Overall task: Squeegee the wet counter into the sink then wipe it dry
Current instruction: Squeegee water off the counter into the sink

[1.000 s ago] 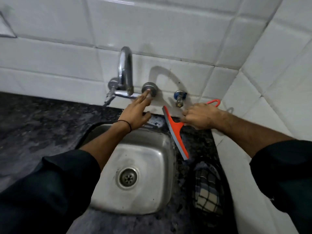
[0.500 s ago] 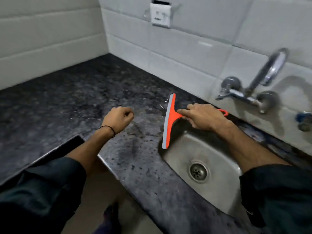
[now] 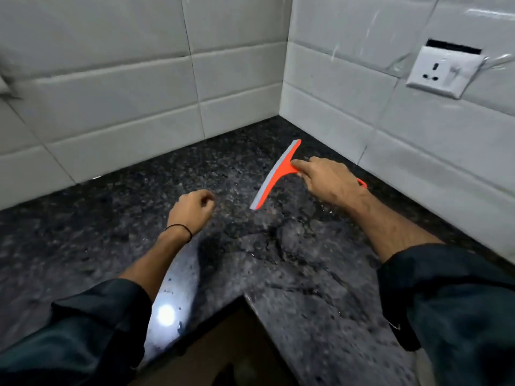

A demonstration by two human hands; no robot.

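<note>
My right hand [image 3: 330,181] grips the handle of an orange squeegee [image 3: 274,176], index finger stretched along its neck. The grey blade edge rests on the dark speckled counter [image 3: 139,213] near the inner corner of the two tiled walls. Patches of water glisten on the stone just below the blade and toward me. My left hand [image 3: 192,208] hovers over the counter to the left of the blade, curled into a loose fist with nothing in it. The sink and the cloth are out of view.
White tiled walls [image 3: 237,65] meet in a corner behind the squeegee. A white wall socket [image 3: 443,72] sits on the right wall. The counter is L-shaped; its inner front edge [image 3: 239,298] lies near me, with a bright light reflection at the left.
The view has swung left from the sink to the counter corner. My right hand carried the squeegee from the sink's rim to the corner. My left hand left the tap and curled shut.
</note>
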